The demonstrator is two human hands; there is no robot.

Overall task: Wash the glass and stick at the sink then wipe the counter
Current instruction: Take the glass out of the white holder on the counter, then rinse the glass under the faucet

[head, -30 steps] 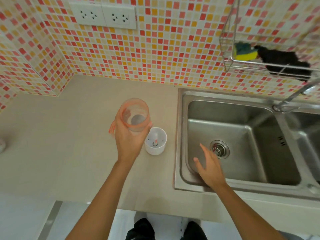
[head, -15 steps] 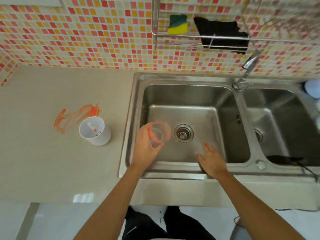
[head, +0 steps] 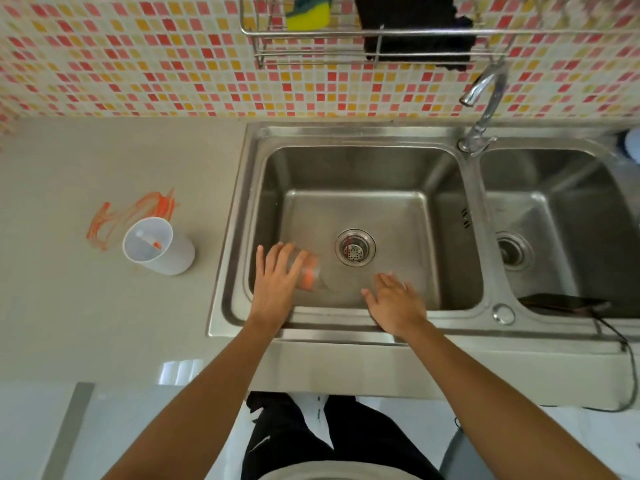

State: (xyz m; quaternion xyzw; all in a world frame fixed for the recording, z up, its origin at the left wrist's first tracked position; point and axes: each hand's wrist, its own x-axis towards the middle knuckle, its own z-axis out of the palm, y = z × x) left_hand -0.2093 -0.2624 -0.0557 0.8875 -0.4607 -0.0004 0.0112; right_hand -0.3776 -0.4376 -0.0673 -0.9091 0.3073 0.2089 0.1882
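The glass [head: 310, 276] lies tipped on its side low in the left basin of the steel sink [head: 360, 136], orange residue showing inside it, its mouth turned toward the drain strainer [head: 355, 246]. My left hand [head: 275, 284] has its grip laid over the glass from above, fingers wrapped lightly across its wall. My right hand [head: 394, 301] hovers just beside it over the basin floor, fingers spread and straight, holding nothing; whether it touches the steel I cannot tell. Nothing lies between the glass and the drain. On the table [head: 86, 306] to the left stands a white cup [head: 157, 245] with the stick [head: 152, 240] inside it, orange at its tip, and behind the cup an orange smear [head: 135, 211] streaks the surface. The faucet [head: 483, 109] rises between the two basins, spout turned left. Above, a wire rack [head: 346, 43] on the tiled wall carries a yellow-green sponge [head: 308, 12] and a black cloth [head: 415, 29]. A dark flat thing [head: 561, 303] with a cable rests at the right basin's near edge
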